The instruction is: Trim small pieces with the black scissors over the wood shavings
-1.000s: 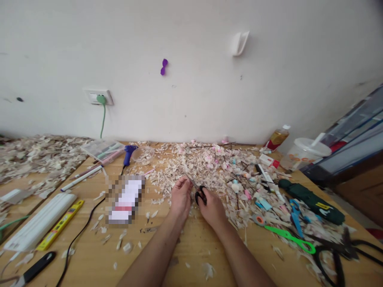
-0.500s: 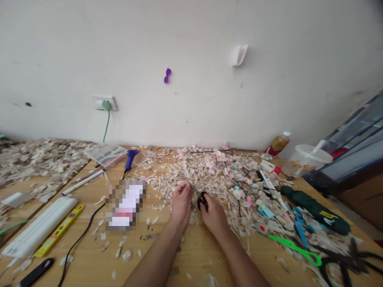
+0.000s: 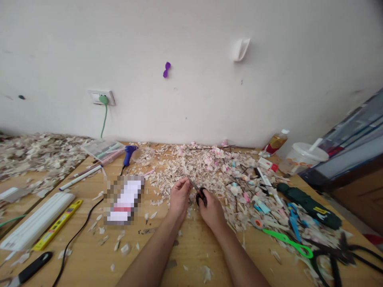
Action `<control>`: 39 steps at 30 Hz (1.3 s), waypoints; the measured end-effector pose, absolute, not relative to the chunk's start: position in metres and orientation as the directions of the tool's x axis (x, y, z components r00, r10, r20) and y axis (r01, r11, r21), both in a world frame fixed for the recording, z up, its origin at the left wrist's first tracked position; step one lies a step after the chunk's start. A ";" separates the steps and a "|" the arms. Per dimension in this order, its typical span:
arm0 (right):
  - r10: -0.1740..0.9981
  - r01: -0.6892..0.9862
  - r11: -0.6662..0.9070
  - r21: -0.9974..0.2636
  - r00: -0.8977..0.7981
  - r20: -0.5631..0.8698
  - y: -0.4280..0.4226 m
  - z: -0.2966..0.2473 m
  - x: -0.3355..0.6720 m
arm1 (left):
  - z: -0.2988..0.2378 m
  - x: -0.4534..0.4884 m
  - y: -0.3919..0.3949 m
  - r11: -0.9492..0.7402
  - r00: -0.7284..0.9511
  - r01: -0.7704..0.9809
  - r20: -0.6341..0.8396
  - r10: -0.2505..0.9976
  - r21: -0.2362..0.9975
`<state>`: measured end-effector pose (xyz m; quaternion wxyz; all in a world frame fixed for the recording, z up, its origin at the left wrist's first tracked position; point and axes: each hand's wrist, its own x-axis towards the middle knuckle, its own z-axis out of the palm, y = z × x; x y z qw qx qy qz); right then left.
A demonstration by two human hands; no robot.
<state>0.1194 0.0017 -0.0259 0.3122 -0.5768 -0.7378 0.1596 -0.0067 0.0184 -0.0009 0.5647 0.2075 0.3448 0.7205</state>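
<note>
Black-handled scissors (image 3: 201,195) sit in my right hand (image 3: 212,210), its fingers wrapped round the handles. Their blades point up and left to the fingertips of my left hand (image 3: 179,198). That hand is closed in a pinch; what it holds is too small and too hidden to make out. Both hands hover over the near edge of a heap of pale dried petal-like pieces (image 3: 182,165). Beyond the right hand, pink and white blossoms on thin twigs (image 3: 217,157) lie in the heap.
Left lie a blurred-out phone-like thing (image 3: 125,199), a blue glue gun (image 3: 129,154), a white power strip (image 3: 37,221) and a yellow box cutter (image 3: 58,225). Right are a lidded cup (image 3: 302,159), a bottle (image 3: 277,142), a dark green folded umbrella (image 3: 311,205), green scissors (image 3: 287,241) and large black shears (image 3: 332,255).
The view has shifted slightly, so the whole scene sits a little higher in the picture. Both hands keep nearly the same pose, with the scissor blades still at the left fingertips.
</note>
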 end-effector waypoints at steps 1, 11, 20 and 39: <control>0.948 0.749 0.290 -0.596 -0.141 0.284 0.002 -0.026 0.119 | -0.001 -0.007 0.018 -0.121 -0.269 -0.677 -0.090 0.959 0.726; 0.947 0.744 0.297 -0.599 -0.151 0.283 0.002 -0.022 0.119 | -0.003 -0.011 0.020 -0.088 -0.257 -0.577 -0.078 0.963 0.812; 0.950 0.761 0.280 -0.585 -0.133 0.282 0.001 -0.021 0.121 | 0.004 -0.020 0.019 -0.083 -0.243 -0.388 -0.015 0.970 0.918; 0.946 0.753 0.303 -0.585 -0.161 0.283 0.001 -0.017 0.124 | 0.011 -0.032 0.023 -0.080 -0.146 -0.235 0.047 0.988 0.969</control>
